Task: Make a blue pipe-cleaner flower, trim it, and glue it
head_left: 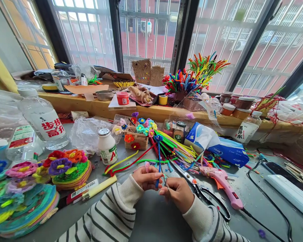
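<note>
My left hand [148, 177] is closed in a pinch on a blue pipe cleaner flower [158, 155]; its curled blue head stands above my fingers and its stem runs down between both hands. My right hand [178, 193] is closed too, pinching the lower end of the same stem close beside the left hand. Both sleeves are white with dark stripes. A loose heap of coloured pipe cleaners [176, 153] lies on the grey table just beyond my hands.
Scissors [203, 191] and a pink glue gun [223, 183] with its black cable lie to the right. Left are coiled pipe-cleaner discs with flowers [68, 168], a small white bottle [107, 147] and water bottles [44, 121]. A small basket of flowers [136, 136], tissue pack [224, 151] and cluttered wooden sill [146, 112] stand behind.
</note>
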`<move>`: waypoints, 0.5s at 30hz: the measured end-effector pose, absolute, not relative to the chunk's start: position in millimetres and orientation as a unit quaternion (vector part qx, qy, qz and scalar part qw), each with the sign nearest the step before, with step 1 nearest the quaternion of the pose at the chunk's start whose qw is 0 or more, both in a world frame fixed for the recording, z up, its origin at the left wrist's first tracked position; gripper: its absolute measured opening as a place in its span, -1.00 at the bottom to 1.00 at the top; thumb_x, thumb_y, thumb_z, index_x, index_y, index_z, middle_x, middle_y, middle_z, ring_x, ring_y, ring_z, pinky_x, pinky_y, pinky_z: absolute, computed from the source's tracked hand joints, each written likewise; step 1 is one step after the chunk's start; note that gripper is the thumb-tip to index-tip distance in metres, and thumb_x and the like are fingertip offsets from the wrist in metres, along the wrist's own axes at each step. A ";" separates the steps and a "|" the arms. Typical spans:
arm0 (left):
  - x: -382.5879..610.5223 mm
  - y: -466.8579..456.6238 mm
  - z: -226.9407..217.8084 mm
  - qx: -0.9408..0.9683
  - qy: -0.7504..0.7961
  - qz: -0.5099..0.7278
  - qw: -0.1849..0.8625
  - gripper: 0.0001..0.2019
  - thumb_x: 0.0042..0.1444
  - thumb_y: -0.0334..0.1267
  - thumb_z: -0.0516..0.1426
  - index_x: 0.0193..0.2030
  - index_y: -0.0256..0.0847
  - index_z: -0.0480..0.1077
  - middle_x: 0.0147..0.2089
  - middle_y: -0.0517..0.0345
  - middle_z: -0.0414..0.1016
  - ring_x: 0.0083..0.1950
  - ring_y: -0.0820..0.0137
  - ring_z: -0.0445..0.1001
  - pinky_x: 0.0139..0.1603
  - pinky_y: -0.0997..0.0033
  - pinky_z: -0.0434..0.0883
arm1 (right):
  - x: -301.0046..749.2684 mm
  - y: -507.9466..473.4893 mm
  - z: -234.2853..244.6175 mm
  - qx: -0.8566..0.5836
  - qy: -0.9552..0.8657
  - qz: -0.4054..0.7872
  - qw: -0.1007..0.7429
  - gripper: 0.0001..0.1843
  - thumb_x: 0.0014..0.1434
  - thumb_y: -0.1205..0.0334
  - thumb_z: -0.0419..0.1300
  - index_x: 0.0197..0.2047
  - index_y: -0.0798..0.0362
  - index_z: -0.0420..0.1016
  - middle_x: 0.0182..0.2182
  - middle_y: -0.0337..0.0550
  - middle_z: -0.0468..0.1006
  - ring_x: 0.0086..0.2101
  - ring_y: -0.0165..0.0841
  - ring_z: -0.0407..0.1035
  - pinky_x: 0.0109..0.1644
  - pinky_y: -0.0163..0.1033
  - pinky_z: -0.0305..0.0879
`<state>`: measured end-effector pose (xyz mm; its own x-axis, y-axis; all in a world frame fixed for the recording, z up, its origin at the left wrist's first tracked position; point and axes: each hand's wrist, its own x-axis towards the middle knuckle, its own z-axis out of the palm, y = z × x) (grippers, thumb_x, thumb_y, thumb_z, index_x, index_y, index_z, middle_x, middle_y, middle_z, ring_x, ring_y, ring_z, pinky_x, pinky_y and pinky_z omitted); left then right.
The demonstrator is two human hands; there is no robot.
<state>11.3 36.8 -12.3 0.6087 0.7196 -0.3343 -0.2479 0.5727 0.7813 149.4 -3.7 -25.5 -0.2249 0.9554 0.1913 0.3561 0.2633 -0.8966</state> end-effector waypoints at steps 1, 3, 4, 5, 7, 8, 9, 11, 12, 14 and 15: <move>11.1 37.0 -12.3 0.356 0.329 0.294 0.824 -0.82 -0.42 -0.31 0.23 -0.61 -0.34 0.36 -0.66 0.17 0.43 -0.64 0.50 0.39 -0.62 0.61 0.32 | 149.3 -3.8 -25.9 -0.475 -0.685 0.377 0.402 -0.43 -0.20 -0.19 0.00 -0.91 0.11 0.09 -0.84 -0.29 0.16 -0.71 -0.53 0.04 -0.62 -0.40 -0.01; 10.6 36.7 -11.7 0.357 0.326 0.291 0.826 -0.82 -0.41 -0.32 0.23 -0.61 -0.34 0.36 -0.66 0.18 0.43 -0.64 0.50 0.39 -0.62 0.60 0.32 | 149.7 -3.9 -26.9 -0.460 -0.685 0.394 0.405 -0.43 -0.19 -0.20 -0.02 -0.89 0.11 0.12 -0.84 -0.29 0.17 -0.71 -0.53 0.04 -0.62 -0.40 -0.02; 10.4 36.4 -11.3 0.358 0.325 0.289 0.826 -0.83 -0.40 -0.33 0.23 -0.60 -0.34 0.35 -0.66 0.18 0.43 -0.64 0.50 0.39 -0.61 0.60 0.32 | 150.1 -4.0 -27.4 -0.446 -0.686 0.408 0.405 -0.43 -0.18 -0.22 -0.04 -0.86 0.12 0.15 -0.82 -0.29 0.18 -0.71 -0.53 0.04 -0.63 -0.40 -0.03; 10.4 36.0 -11.0 0.360 0.324 0.288 0.826 -0.84 -0.39 -0.34 0.22 -0.60 -0.34 0.35 -0.66 0.18 0.43 -0.63 0.50 0.39 -0.61 0.60 0.31 | 150.6 -4.0 -27.8 -0.430 -0.688 0.423 0.405 -0.42 -0.17 -0.23 -0.08 -0.82 0.12 0.20 -0.81 -0.28 0.19 -0.71 -0.54 0.04 -0.64 -0.40 -0.03; 10.8 35.4 -10.8 0.364 0.325 0.287 0.824 -0.86 -0.36 -0.35 0.21 -0.60 -0.34 0.34 -0.65 0.17 0.43 -0.63 0.50 0.39 -0.62 0.59 0.31 | 151.6 -4.1 -28.2 -0.404 -0.694 0.444 0.397 -0.39 -0.15 -0.26 -0.15 -0.73 0.14 0.28 -0.78 -0.28 0.20 -0.72 -0.54 0.04 -0.65 -0.40 -0.04; 11.0 35.3 -11.0 0.366 0.325 0.288 0.823 -0.86 -0.36 -0.36 0.21 -0.60 -0.34 0.33 -0.65 0.17 0.43 -0.63 0.50 0.39 -0.62 0.59 0.30 | 152.0 -4.2 -28.4 -0.400 -0.699 0.447 0.390 -0.38 -0.15 -0.27 -0.17 -0.71 0.14 0.30 -0.78 -0.28 0.20 -0.72 -0.54 0.04 -0.64 -0.40 -0.04; 11.3 35.2 -11.4 0.368 0.325 0.290 0.821 -0.86 -0.36 -0.35 0.21 -0.61 -0.35 0.33 -0.65 0.17 0.43 -0.64 0.50 0.38 -0.63 0.59 0.30 | 152.3 -4.2 -28.7 -0.403 -0.703 0.445 0.381 -0.36 -0.14 -0.27 -0.18 -0.71 0.15 0.31 -0.78 -0.27 0.19 -0.72 -0.54 0.04 -0.64 -0.40 -0.03; 11.5 35.4 -12.5 0.371 0.325 0.291 0.820 -0.84 -0.37 -0.34 0.22 -0.60 -0.35 0.34 -0.66 0.18 0.42 -0.64 0.51 0.38 -0.63 0.59 0.29 | 152.3 -4.2 -29.5 -0.418 -0.710 0.436 0.362 -0.35 -0.14 -0.28 -0.19 -0.74 0.16 0.30 -0.80 -0.27 0.17 -0.72 -0.53 0.05 -0.64 -0.39 -0.04; 11.5 35.5 -13.2 0.372 0.327 0.288 0.819 -0.84 -0.38 -0.33 0.22 -0.60 -0.35 0.35 -0.66 0.18 0.42 -0.64 0.52 0.37 -0.62 0.59 0.29 | 152.2 -4.1 -30.1 -0.424 -0.710 0.435 0.355 -0.34 -0.15 -0.28 -0.19 -0.75 0.16 0.29 -0.81 -0.26 0.16 -0.72 -0.52 0.06 -0.64 -0.39 -0.04; 11.4 35.7 -14.5 0.374 0.331 0.283 0.819 -0.84 -0.38 -0.33 0.22 -0.59 -0.35 0.35 -0.66 0.19 0.41 -0.64 0.52 0.37 -0.60 0.60 0.29 | 151.9 -3.8 -31.4 -0.427 -0.708 0.440 0.350 -0.34 -0.15 -0.28 -0.18 -0.75 0.16 0.30 -0.80 -0.25 0.19 -0.72 -0.52 0.06 -0.65 -0.39 -0.05; 11.4 35.7 -15.1 0.375 0.331 0.280 0.819 -0.84 -0.38 -0.33 0.22 -0.59 -0.35 0.35 -0.65 0.18 0.42 -0.62 0.52 0.38 -0.60 0.60 0.29 | 151.8 -3.6 -32.0 -0.426 -0.706 0.444 0.351 -0.35 -0.16 -0.28 -0.17 -0.74 0.16 0.31 -0.79 -0.24 0.21 -0.71 -0.52 0.07 -0.65 -0.40 -0.05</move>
<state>11.4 35.7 -15.1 0.6233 0.7077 -0.3326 -0.2101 0.5613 0.8005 151.8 -3.6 -32.0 -0.3909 0.9129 0.1176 0.2904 0.2435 -0.9254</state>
